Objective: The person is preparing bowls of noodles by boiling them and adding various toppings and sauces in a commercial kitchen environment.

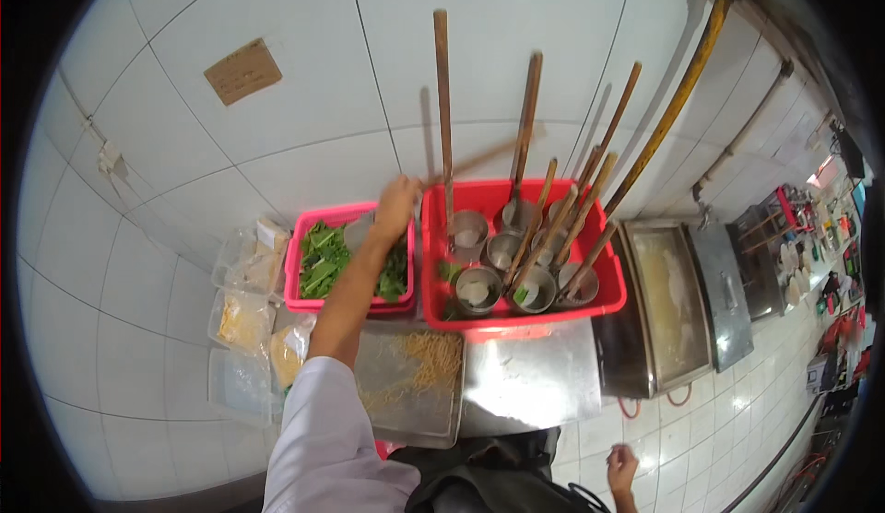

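Observation:
My left hand [397,205] reaches over the pink basket [293,274] of green leafy vegetables [323,264]. It is closed around the blurred wooden handle [494,152] of a metal cup-shaped strainer, whose cup [358,232] sits among the leaves. To the right stands a red plastic tub [437,250] with several metal cup strainers [478,290] with long wooden handles. Some cups hold pale food and bits of green. My right hand [622,468] hangs low at the right, away from the counter, with its fingers curled; whether it holds anything is unclear.
A metal tray [408,413] with loose noodles lies before the tub, beside a shiny steel counter [532,381]. Clear plastic containers and bags [245,319] line the left. A steel vat of cloudy liquid [664,305] stands right, near a yellow pipe [681,98]. The tiled wall rises close behind.

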`<state>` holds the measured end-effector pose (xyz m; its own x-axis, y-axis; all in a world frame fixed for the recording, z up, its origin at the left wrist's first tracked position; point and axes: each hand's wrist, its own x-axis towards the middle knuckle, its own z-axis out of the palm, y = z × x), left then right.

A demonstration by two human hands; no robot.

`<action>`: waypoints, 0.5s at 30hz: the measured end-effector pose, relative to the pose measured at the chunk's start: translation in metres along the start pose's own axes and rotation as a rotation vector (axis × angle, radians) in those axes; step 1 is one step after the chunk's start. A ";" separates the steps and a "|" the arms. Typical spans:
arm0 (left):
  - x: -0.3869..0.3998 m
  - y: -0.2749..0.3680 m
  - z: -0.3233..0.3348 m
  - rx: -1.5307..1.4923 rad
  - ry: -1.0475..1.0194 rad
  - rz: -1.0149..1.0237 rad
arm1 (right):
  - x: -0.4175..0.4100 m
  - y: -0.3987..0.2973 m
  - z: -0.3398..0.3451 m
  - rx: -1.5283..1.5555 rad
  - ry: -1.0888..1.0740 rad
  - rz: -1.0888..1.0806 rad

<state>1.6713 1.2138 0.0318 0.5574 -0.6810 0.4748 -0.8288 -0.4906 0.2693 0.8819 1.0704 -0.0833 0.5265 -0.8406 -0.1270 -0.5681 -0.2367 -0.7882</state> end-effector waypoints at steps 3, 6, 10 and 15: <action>-0.002 -0.010 -0.041 -0.152 0.284 -0.095 | 0.017 -0.077 -0.013 -0.029 0.016 -0.046; -0.023 -0.013 -0.079 -0.240 0.589 -0.308 | 0.036 -0.118 -0.021 -0.008 0.055 -0.121; -0.044 0.039 -0.129 -0.584 0.775 -0.453 | 0.073 -0.189 -0.008 0.210 0.206 -0.245; -0.052 0.145 -0.197 -0.633 0.481 -0.234 | 0.138 -0.374 0.068 0.468 0.050 -0.751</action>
<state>1.5120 1.2851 0.2107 0.7559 -0.2224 0.6158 -0.6452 -0.0935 0.7582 1.2098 1.0760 0.1528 0.6223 -0.5661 0.5405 0.2388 -0.5203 -0.8199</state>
